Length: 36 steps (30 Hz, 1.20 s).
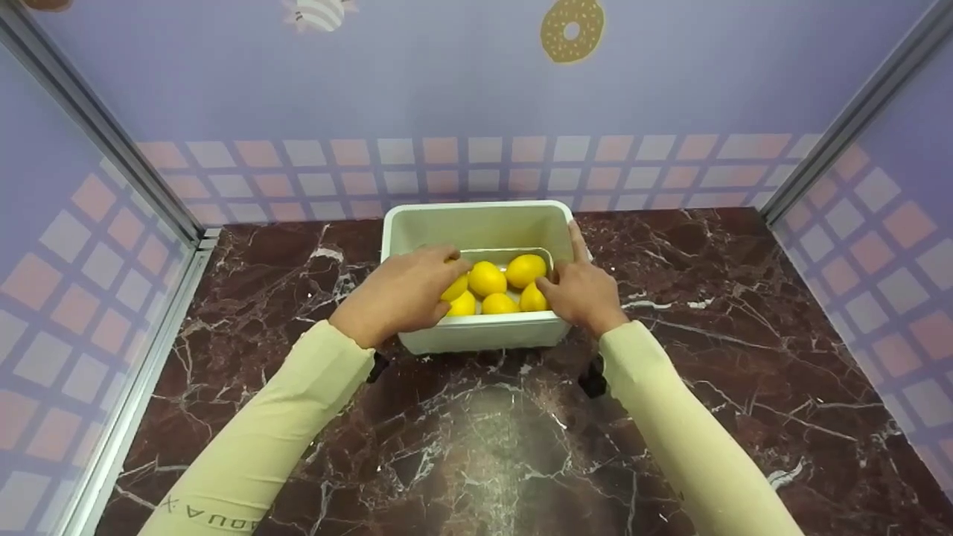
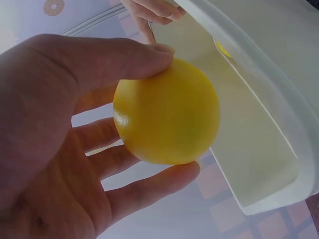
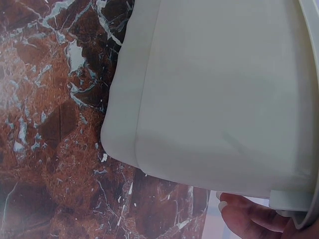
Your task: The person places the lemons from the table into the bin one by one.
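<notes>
A white plastic bin (image 1: 476,333) stands on the dark table, with several yellow lemons (image 1: 488,279) lying in its bottom. My left hand (image 1: 406,294) reaches over the bin's left side. In the left wrist view it holds one lemon (image 2: 167,114) between thumb and fingers, apart from the bin's wall. The head view shows only part of that fruit. At the right rim is my right hand (image 1: 588,292), its thumb inside and a finger along the outside. Its fingers (image 3: 246,214) curl below the bin's edge in the right wrist view.
The table (image 1: 491,447) is dark red marble with white veins. Behind the bin rises a lilac wall (image 1: 447,89) with pink and white squares. Metal frame posts (image 1: 849,112) run along the corners, and side panels (image 1: 67,298) close off left and right.
</notes>
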Available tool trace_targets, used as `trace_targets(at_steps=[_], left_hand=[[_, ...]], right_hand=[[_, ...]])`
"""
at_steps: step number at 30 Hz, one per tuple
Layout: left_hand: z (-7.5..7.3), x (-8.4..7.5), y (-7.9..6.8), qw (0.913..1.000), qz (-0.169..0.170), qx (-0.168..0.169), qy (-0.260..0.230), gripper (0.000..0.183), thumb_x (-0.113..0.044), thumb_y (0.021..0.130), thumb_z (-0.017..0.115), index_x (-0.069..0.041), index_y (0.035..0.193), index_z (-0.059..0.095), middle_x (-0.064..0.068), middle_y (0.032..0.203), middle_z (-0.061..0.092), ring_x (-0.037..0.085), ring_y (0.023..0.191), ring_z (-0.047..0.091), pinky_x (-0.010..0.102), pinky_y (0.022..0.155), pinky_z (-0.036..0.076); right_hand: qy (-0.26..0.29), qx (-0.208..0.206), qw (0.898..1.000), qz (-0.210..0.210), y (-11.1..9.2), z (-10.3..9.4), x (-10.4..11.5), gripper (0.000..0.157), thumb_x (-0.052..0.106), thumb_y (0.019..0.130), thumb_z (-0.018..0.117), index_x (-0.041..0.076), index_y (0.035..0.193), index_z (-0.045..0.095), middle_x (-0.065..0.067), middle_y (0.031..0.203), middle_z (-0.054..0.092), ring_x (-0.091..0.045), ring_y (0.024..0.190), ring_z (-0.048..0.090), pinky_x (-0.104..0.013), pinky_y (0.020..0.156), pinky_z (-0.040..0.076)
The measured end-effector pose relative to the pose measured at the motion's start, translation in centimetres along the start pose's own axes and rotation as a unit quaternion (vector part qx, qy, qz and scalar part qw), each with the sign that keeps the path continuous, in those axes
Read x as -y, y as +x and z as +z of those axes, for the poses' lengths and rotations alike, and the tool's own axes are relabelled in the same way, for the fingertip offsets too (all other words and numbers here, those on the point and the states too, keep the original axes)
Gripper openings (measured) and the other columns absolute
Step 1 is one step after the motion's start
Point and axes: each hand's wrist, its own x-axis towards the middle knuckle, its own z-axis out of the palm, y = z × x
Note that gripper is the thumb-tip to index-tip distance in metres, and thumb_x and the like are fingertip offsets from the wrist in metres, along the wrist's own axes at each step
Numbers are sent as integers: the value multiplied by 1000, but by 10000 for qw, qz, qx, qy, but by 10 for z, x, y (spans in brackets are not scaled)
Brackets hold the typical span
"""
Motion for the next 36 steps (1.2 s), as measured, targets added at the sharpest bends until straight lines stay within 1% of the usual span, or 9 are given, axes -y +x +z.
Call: trace_targets(at_steps=[6,13,20,26,30,36], left_hand=[[-1,1,3,9999,-64,76,-21,48,-11,82,66,-10,130,57,12,122,59,31,109,58,49,90,53],[-4,5,10,9994,-208,258,-68,50,-11,84,65,-11,133,56,12,125,58,30,112,57,48,95,51],[-6,9,16,9995,-164,226,-140,45,-10,82,66,-10,127,58,10,117,58,27,101,58,44,88,53],[-5,13,23,9995,-176,260,-102,42,-11,82,66,-10,124,59,9,113,58,28,99,58,44,87,52],[-6,15,27,9994,-194,271,-52,39,-13,84,65,-9,122,59,10,114,58,28,101,58,45,89,52],[-8,17,32,9985,-275,482,-30,43,-14,84,65,-10,127,57,11,118,58,29,103,59,45,91,52]], right_hand=[[22,7,10000,-8,-1,0,0,40,46,92,47,9,88,63,-6,165,-1,-36,86,62,-53,75,51],[4,59,10000,-12,-1,-1,0,41,47,92,47,10,90,63,-6,165,-2,-36,86,63,-52,77,51],[-89,14,9999,-66,-1,0,-1,42,46,93,47,9,89,64,-7,164,0,-36,84,63,-53,75,52],[-32,101,9999,20,-1,0,-2,41,48,92,47,11,86,62,-5,165,-3,-36,84,63,-52,74,52],[-40,73,10000,25,-1,0,-3,41,48,92,47,11,86,62,-5,165,-3,-36,85,63,-52,74,52],[-30,28,10000,-55,0,-1,-2,41,47,92,48,9,89,63,-7,165,0,-36,85,63,-52,74,51]])
